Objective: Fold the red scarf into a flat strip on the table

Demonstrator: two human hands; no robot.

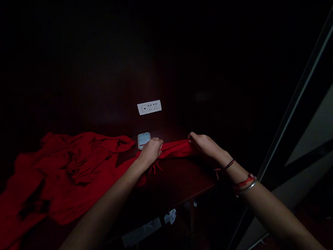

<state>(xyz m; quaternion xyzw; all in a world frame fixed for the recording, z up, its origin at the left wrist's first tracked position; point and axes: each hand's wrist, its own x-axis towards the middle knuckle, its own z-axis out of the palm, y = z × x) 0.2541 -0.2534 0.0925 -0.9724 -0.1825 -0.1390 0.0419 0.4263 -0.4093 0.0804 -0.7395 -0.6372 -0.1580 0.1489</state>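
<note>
Head view, hands (152, 150) (206, 145) holding red cloth (176, 149), tabletop (177, 177) showing toward front edge (190, 197)

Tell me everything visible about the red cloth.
The red cloth looks like plain, soft fabric. Most lies in a crumpled heap on the dark tabletop, running past the picture's left edge; a narrow stretch is pinched, fairly straight, between the left hand and the right hand. Thin red strands show below the left hand.

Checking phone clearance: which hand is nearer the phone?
Left. The left hand is close by the phone, overlapping its lower right corner in view; the right hand is farther off to the right, holding the red cloth.
</note>
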